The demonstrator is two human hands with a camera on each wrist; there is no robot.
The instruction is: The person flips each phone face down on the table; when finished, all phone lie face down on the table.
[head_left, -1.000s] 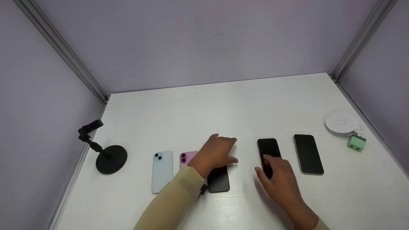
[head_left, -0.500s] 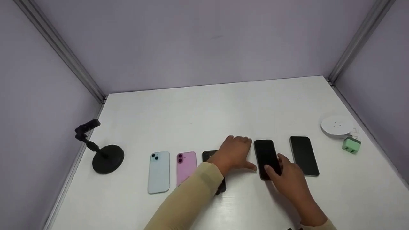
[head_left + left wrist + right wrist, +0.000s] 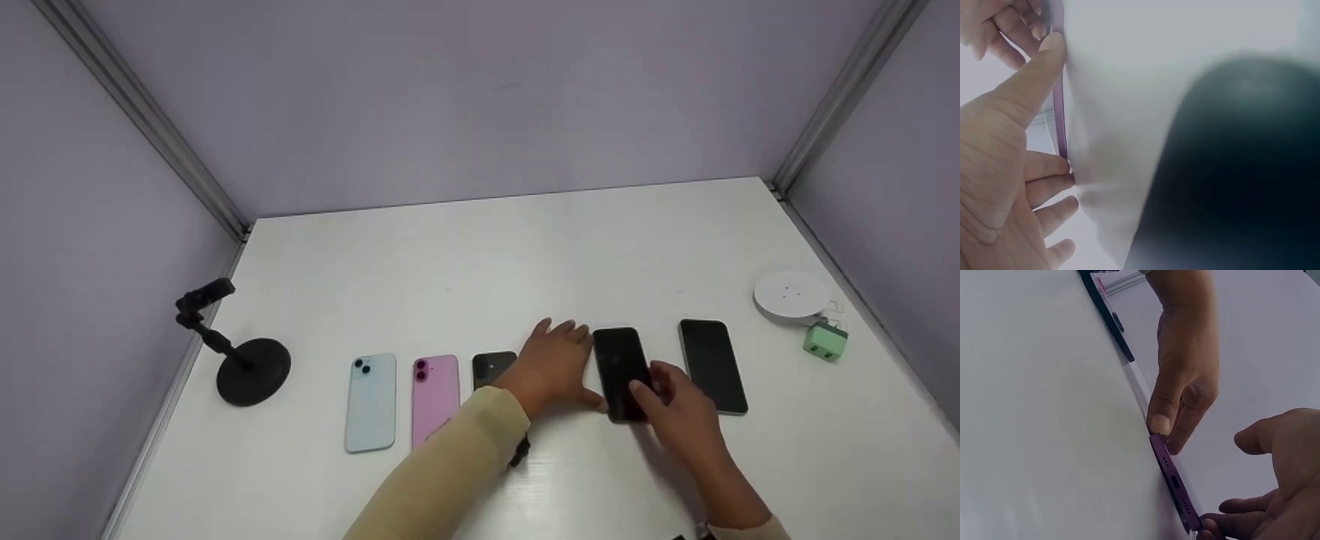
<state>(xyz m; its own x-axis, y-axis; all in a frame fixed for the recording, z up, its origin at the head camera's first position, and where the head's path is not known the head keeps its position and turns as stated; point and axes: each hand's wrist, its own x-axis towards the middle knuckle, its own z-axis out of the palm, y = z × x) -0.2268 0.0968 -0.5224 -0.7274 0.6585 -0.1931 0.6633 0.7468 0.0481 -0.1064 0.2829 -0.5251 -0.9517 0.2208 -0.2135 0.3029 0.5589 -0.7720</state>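
A dark-screened phone (image 3: 621, 371) lies screen up between my hands; both wrist views show its purple edge (image 3: 1059, 121). My left hand (image 3: 555, 367) touches the phone's left edge, its thumb tip near the lower corner and its extended fingers near the top. My right hand (image 3: 684, 409) is at the lower right edge. Its fingers touch that side, while its thumb (image 3: 1255, 437) stands apart from the phone in the right wrist view. Left of my hands lie a black phone (image 3: 491, 365), partly hidden by my left arm, a pink phone (image 3: 435, 397) and a light blue phone (image 3: 371, 405).
Right of my right hand lies another dark-screened phone (image 3: 714, 367). A white round disc (image 3: 789, 295) and a green charger plug (image 3: 826, 340) sit at the table's right. A black stand (image 3: 253, 373) is at the left. Panel walls (image 3: 510, 112) border the white table (image 3: 450, 262).
My left hand has moved right, from beside the black phone to the left edge of the dark-screened phone. My right hand has shifted from over that phone's screen to its right edge.
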